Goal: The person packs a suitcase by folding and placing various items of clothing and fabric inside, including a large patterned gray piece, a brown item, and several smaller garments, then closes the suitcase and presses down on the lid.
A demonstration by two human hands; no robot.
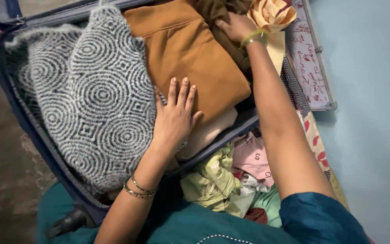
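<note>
Left-hand fingers (180,92) lie extended and slightly spread, grasping nothing; the left hand (173,119) rests palm-down across the near edge of the folded tan garment (190,54) and the adjoining grey-and-white circle-patterned knit (91,95). The right hand (236,26) presses on a dark brown garment (217,11) at the far end, fingers bent over the cloth (whether they grip it cannot be determined). All three garments sit packed inside the open dark blue suitcase (41,140), knit to the left, tan in the centre. A heap of loose clothes (231,180) lies just beside the suitcase's near rim.
</note>
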